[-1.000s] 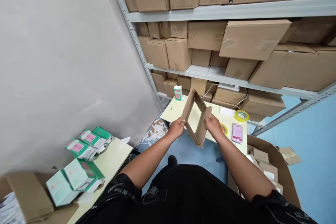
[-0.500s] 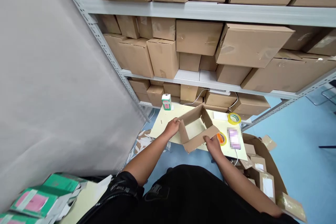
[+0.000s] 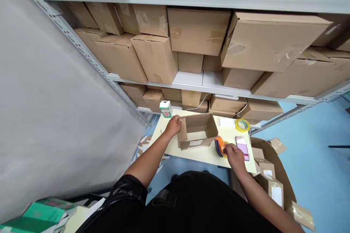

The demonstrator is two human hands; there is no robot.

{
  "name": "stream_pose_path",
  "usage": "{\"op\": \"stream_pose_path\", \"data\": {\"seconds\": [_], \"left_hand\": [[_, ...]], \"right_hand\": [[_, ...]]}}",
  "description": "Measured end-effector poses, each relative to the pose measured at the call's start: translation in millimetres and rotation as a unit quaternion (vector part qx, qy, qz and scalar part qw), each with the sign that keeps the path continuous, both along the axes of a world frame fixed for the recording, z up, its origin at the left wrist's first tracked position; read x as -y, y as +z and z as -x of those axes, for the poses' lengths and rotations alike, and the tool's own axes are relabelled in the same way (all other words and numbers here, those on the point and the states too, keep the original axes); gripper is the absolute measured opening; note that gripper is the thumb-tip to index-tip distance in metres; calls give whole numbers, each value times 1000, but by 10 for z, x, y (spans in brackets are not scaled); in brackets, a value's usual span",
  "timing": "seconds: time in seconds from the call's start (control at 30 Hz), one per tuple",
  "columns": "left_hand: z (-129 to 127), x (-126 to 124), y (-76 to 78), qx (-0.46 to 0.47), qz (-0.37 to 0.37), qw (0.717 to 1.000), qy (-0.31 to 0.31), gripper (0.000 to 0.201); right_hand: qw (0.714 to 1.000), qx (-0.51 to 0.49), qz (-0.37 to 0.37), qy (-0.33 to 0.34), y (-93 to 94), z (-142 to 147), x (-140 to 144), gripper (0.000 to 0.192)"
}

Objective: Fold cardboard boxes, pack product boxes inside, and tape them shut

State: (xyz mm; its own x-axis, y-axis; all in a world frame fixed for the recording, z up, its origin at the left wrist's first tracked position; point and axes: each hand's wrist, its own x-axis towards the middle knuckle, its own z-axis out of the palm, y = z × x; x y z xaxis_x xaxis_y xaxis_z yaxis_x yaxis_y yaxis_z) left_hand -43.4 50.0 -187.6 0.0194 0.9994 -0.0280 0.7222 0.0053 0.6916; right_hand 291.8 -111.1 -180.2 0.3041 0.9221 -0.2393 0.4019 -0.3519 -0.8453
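Left hand (image 3: 172,126) grasps box (image 3: 197,130) wall at counter (image 3: 191,153) mid; right hand (image 3: 234,154) closes on tape gun (image 3: 219,146) nr front edge. Sealing step, I reckon: next needs gun lifted to box.

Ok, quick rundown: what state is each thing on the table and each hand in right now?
cardboard box: opened up, standing on the table, top open.
left hand: gripping the box's left wall.
right hand: closing on the tape dispenser.
tape dispenser: orange, lying on the table.
tape roll: lying flat.
phone: screen lit.
green carton: upright.
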Motion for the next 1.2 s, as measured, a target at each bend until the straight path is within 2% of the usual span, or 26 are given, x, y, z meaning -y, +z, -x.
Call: {"op": "stream_pose_path", "data": {"seconds": [0.03,0.07,0.13,0.23,0.3,0.4,0.47,0.63,0.73,0.87,1.03,1.2], "left_hand": [[-5,-21,-18,0,-5,1000,6,19],[-17,-38,-38,-1,-9,1000,15,19],[-64,-56,-88,-1,-14,999,40,19],[-178,-45,-185,3,-43,995,87,25],[-238,-14,-250,13,-79,990,120,38],[-227,80,-302,47,-106,984,136,57],[-147,184,-287,73,-105,987,101,59],[136,515,-119,122,-75,988,-64,31],[232,653,-72,124,-55,985,-110,31],[209,722,-174,83,-63,990,-97,30],[81,714,-377,91,-78,991,-59,29],[1,723,-604,110,-63,992,16,48]], "right_hand": [[997,33,-62,-14,5,-124,-104,38],[992,55,-116,5,6,-229,-225,34],[971,72,-191,128,-14,-358,-485,48],[907,97,-216,350,-97,-362,-793,68],[879,118,-214,409,-173,-299,-888,62],[883,128,-221,394,-278,-215,-909,39],[897,112,-219,368,-323,-174,-898,28],[938,108,-187,270,-358,-27,-888,37],[951,118,-183,220,-399,90,-883,39],[966,96,-178,163,-521,184,-876,50],[970,94,-168,150,-617,211,-909,53],[972,104,-147,153,-655,313,-867,61]]}}
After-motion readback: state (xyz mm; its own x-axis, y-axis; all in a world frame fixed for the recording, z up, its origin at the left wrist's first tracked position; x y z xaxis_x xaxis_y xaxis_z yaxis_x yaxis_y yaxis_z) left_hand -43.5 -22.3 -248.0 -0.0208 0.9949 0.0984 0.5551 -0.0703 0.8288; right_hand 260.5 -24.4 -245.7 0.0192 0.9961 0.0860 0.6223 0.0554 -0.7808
